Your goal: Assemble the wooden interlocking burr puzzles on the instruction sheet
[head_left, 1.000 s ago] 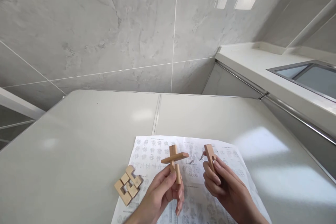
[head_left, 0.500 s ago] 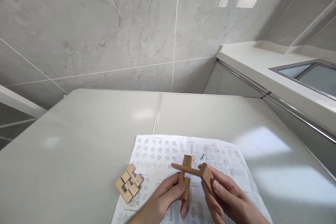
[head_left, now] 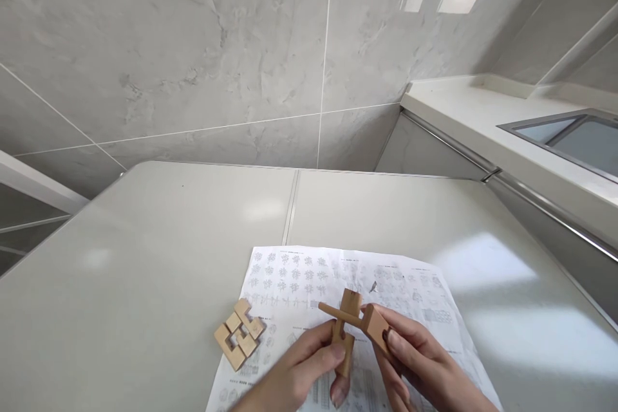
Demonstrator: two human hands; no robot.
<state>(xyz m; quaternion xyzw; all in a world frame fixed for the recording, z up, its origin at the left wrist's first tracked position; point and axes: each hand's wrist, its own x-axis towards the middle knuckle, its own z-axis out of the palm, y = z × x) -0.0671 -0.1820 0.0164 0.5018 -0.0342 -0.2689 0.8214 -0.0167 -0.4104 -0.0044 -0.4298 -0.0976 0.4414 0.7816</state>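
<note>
Left hand [head_left: 309, 367], coming up from the bottom edge of the frame, is closing its thumb and fingers around the lower part of a wooden cross [head_left: 350, 300], which is sitting in the lower middle of the frame, above the printed paper [head_left: 309, 270]. Its thin crossbar [head_left: 333, 311] is slanting down toward the right; a second ago it was rising that way, and the cross was standing farther left. Beside it, the right hand [head_left: 418, 351] is gripping a notched block [head_left: 378, 325] with curled fingers, its thumb pressing next to the dark notch. A second ago that block was hanging well apart from the cross; now its upper end is meeting the right end of the crossbar, and they are seemingly touching, though from here I cannot tell whether one is fitting into the other. Compared with half a second ago, the block is hiding slightly more of the crossbar, and the cross is sitting a little farther right. Over in the lower left of the frame, a flat cluster of wooden pieces [head_left: 230, 353] is staying where it was, lying across the paper's left edge and onto the pale table [head_left: 145, 257].
</note>
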